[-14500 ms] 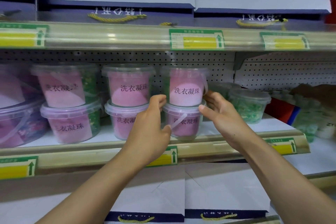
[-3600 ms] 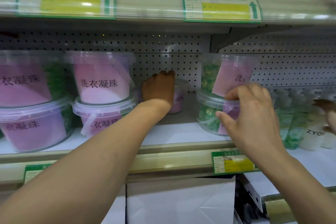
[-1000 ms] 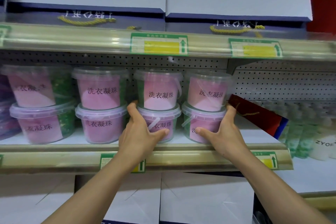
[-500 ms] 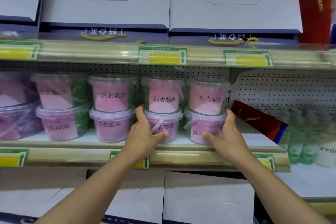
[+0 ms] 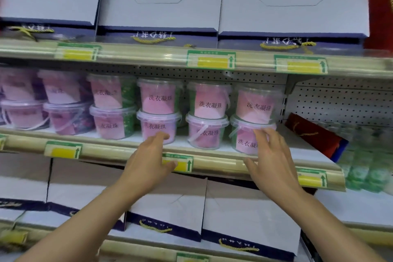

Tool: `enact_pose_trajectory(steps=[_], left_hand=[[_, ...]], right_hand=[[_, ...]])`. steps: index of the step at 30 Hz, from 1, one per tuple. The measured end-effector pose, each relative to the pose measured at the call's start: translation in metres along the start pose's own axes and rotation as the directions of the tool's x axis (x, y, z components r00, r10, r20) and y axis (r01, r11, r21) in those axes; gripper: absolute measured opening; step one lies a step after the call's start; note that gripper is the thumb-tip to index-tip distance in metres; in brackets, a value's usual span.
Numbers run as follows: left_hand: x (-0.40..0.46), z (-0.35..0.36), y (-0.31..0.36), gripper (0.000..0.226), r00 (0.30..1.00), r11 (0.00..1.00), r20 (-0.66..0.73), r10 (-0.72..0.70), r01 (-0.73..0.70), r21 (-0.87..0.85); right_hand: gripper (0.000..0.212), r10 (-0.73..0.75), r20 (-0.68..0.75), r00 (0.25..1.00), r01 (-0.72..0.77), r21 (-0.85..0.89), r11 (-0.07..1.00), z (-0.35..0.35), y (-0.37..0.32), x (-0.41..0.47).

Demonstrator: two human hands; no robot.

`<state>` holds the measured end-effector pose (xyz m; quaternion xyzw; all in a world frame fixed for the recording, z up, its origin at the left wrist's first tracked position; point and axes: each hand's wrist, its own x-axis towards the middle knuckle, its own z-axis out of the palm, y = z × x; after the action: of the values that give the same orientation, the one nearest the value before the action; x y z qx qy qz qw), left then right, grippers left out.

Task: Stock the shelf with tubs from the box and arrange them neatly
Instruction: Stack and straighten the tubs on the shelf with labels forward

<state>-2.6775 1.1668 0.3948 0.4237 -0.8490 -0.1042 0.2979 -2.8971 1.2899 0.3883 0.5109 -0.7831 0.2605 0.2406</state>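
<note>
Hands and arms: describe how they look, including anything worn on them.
Both arms are bare up to the frame edge, with no sleeve in view. The left hand and right hand wear no gloves, and no ring, watch or bracelet shows. The fingernails look short and unpainted.

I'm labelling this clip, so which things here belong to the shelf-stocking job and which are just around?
Part of the job:
- clear plastic tubs with pink labels, stacked two high
- middle shelf
- left hand, open
- right hand, open, fingertips at the rightmost lower tub

Just around:
- white and navy gift boxes
- red bag
- green bottles
</note>
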Motion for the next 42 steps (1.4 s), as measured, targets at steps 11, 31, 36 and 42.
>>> enact_pose_trajectory(steps=[11, 31, 36, 42], left_hand=[[0.006, -0.042, -0.076, 0.064, 0.996, 0.996, 0.02, 0.084, -0.085, 0.02], [0.064, -0.028, -0.097, 0.074, 0.953, 0.935, -0.006, 0.304, -0.299, -0.189], [0.068, -0.022, -0.092, 0.07, 0.964, 0.941, -0.061, 0.26, -0.267, -0.206], [0.069, -0.013, -0.086, 0.064, 0.968, 0.951, -0.125, 0.219, -0.24, -0.194]], right_hand=[[0.071, 0.059, 0.067, 0.996, -0.063, 0.064, 0.996, 0.014, -0.09, 0.011], [0.063, 0.521, -0.134, 0.843, -0.522, 0.03, 0.853, 0.008, -0.053, 0.03], [0.043, 0.461, -0.151, 0.875, -0.458, 0.053, 0.887, 0.016, -0.035, 0.04], [0.033, 0.41, -0.233, 0.882, -0.417, 0.022, 0.909, 0.021, -0.022, 0.044]])
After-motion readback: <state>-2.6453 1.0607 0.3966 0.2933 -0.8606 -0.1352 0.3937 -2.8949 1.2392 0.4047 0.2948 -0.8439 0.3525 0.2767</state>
